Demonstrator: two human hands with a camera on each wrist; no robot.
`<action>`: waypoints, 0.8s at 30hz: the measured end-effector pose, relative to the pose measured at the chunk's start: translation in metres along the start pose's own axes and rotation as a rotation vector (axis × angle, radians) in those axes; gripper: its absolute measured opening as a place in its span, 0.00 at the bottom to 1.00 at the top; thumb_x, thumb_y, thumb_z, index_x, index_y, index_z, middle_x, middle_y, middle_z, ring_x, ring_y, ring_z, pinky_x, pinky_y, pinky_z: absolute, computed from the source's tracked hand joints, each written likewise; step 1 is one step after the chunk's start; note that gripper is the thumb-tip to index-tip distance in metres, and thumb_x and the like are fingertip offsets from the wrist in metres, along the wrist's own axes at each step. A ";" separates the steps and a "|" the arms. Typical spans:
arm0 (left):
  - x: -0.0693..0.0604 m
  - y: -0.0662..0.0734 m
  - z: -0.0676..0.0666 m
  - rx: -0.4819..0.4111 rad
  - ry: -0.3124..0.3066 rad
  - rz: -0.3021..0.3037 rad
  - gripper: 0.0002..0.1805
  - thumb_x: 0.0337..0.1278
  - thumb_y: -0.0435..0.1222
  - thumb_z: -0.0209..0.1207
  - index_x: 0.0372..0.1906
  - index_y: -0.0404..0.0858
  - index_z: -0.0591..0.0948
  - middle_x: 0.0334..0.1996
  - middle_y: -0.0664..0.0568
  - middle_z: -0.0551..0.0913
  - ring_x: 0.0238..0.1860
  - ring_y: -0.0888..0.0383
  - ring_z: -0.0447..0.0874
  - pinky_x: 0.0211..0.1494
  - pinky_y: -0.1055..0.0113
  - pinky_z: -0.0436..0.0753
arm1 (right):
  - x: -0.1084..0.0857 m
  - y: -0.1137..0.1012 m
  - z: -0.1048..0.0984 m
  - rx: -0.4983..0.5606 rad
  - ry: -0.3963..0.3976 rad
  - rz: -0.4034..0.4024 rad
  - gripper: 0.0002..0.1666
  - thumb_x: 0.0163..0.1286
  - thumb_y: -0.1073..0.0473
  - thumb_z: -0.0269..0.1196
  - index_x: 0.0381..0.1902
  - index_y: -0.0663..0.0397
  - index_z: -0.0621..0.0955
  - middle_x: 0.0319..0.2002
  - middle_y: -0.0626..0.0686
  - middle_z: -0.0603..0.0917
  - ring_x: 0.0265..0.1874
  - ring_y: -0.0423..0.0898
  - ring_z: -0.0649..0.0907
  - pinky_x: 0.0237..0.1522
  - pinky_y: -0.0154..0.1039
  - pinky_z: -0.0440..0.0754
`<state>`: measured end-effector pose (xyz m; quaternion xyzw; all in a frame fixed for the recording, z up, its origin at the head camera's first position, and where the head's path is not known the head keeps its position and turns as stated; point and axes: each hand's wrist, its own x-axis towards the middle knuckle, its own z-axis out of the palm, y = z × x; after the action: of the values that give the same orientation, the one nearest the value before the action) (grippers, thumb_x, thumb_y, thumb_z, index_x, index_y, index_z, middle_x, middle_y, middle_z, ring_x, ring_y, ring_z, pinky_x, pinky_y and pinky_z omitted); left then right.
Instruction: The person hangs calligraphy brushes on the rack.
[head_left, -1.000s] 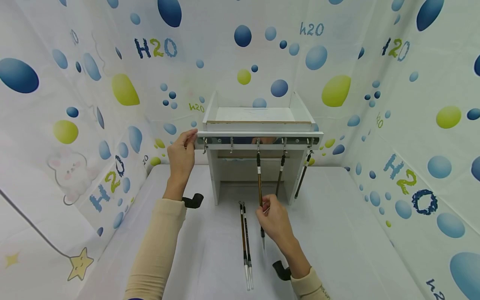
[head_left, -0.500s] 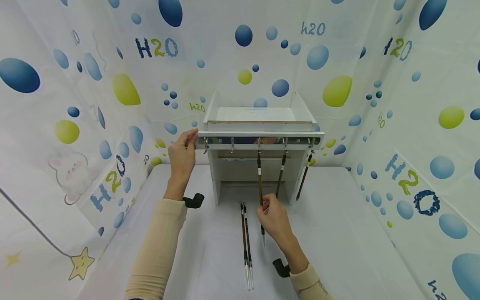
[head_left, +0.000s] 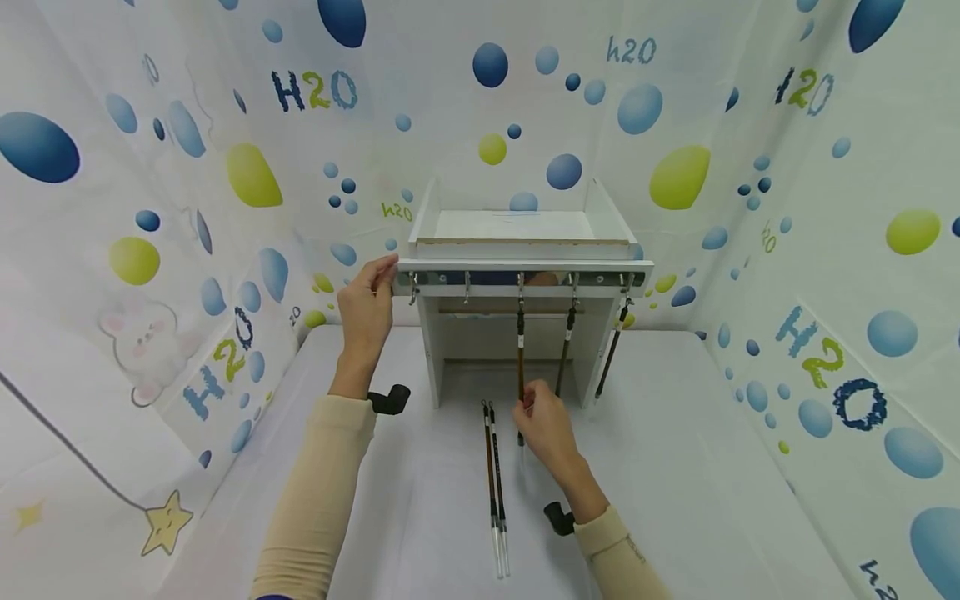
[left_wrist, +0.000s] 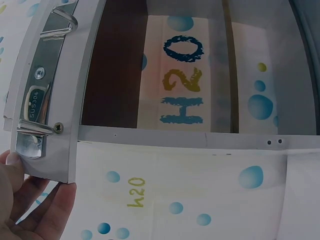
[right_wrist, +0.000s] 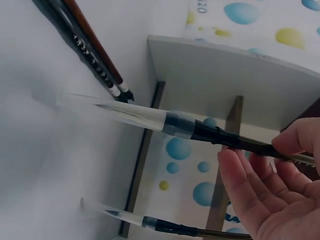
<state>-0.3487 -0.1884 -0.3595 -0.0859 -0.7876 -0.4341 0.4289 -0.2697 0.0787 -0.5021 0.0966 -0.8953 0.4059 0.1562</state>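
Fingers (head_left: 531, 395) of the right hand (head_left: 551, 429) are pinching the shaft of a brown-handled brush (head_left: 521, 358) narrowly, while that brush is hanging nearly upright from the middle hook (head_left: 521, 287) of a metal strip (head_left: 491, 279). Carrying the strip along its front edge, a white shelf unit (head_left: 430, 350) is standing near the far edge of the surface (head_left: 675, 467). Meanwhile the left hand (head_left: 366, 304) is holding the left end of that front edge. Its wrist view is adding close detail: the thumb is pressing at the front, other fingertips are touching the end, and a small label (left_wrist: 35, 103) beginning "SUS" is showing on the metal. Two other hanging brushes (head_left: 565, 354) are dangling toward the strip's right end. Before the unit, two loose brushes (head_left: 490, 467) are lying side by side on the surface, their clear tips pointing toward the near edge. Only the right wrist view is plainly showing the pinched brush's white bristles (right_wrist: 140, 116) darkening to a point, and white characters (right_wrist: 92, 61) marking one loose brush's dark handle.
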 end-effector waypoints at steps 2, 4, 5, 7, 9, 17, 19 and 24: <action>0.000 0.000 0.000 -0.003 0.002 0.003 0.13 0.71 0.35 0.58 0.53 0.37 0.86 0.30 0.40 0.88 0.22 0.59 0.71 0.26 0.80 0.64 | 0.004 0.003 0.002 0.002 -0.005 -0.002 0.12 0.68 0.64 0.61 0.47 0.64 0.77 0.34 0.57 0.85 0.31 0.46 0.83 0.27 0.32 0.80; 0.000 0.001 0.000 -0.007 0.002 0.000 0.13 0.71 0.35 0.58 0.53 0.37 0.86 0.30 0.40 0.88 0.22 0.58 0.71 0.26 0.81 0.64 | 0.007 0.005 0.004 0.007 -0.011 0.000 0.11 0.69 0.64 0.61 0.47 0.64 0.77 0.35 0.58 0.85 0.30 0.46 0.83 0.26 0.31 0.80; 0.000 0.001 0.000 -0.007 0.002 -0.002 0.13 0.71 0.35 0.58 0.53 0.37 0.86 0.29 0.40 0.88 0.22 0.58 0.71 0.26 0.81 0.63 | 0.008 0.006 0.004 0.008 -0.015 0.004 0.11 0.69 0.64 0.61 0.47 0.64 0.77 0.35 0.58 0.85 0.30 0.46 0.83 0.25 0.31 0.79; 0.000 0.000 0.000 -0.003 0.002 -0.006 0.13 0.71 0.35 0.58 0.53 0.37 0.86 0.29 0.40 0.88 0.21 0.58 0.71 0.25 0.81 0.63 | 0.010 0.006 0.005 0.017 -0.020 0.009 0.11 0.69 0.64 0.60 0.46 0.64 0.77 0.35 0.58 0.85 0.30 0.46 0.83 0.25 0.31 0.79; 0.000 0.000 0.000 -0.001 0.000 -0.011 0.13 0.71 0.36 0.58 0.53 0.37 0.86 0.28 0.40 0.88 0.21 0.58 0.71 0.25 0.81 0.63 | 0.011 0.007 0.006 0.028 -0.021 0.007 0.10 0.69 0.65 0.61 0.46 0.64 0.77 0.35 0.58 0.85 0.30 0.46 0.83 0.25 0.30 0.79; 0.000 0.000 0.000 0.008 -0.002 -0.011 0.13 0.72 0.36 0.57 0.53 0.38 0.86 0.28 0.41 0.87 0.22 0.59 0.71 0.26 0.79 0.64 | 0.017 0.009 0.008 0.018 -0.010 -0.027 0.10 0.69 0.66 0.61 0.46 0.65 0.77 0.34 0.59 0.85 0.29 0.45 0.83 0.23 0.29 0.78; 0.000 0.000 0.000 0.011 0.000 -0.011 0.13 0.72 0.36 0.57 0.53 0.38 0.86 0.28 0.41 0.87 0.22 0.59 0.71 0.26 0.79 0.64 | 0.019 0.009 0.008 0.015 -0.013 -0.023 0.10 0.70 0.66 0.61 0.46 0.65 0.77 0.34 0.59 0.85 0.28 0.45 0.83 0.23 0.29 0.78; 0.000 -0.001 0.001 0.015 -0.002 -0.012 0.13 0.72 0.36 0.57 0.54 0.38 0.86 0.28 0.41 0.88 0.22 0.58 0.72 0.26 0.78 0.65 | 0.024 0.012 0.010 0.004 -0.017 -0.018 0.10 0.70 0.65 0.61 0.46 0.66 0.77 0.35 0.59 0.84 0.29 0.46 0.83 0.25 0.30 0.79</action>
<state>-0.3494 -0.1884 -0.3598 -0.0781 -0.7917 -0.4306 0.4262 -0.2978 0.0775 -0.5080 0.1086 -0.8948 0.4055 0.1519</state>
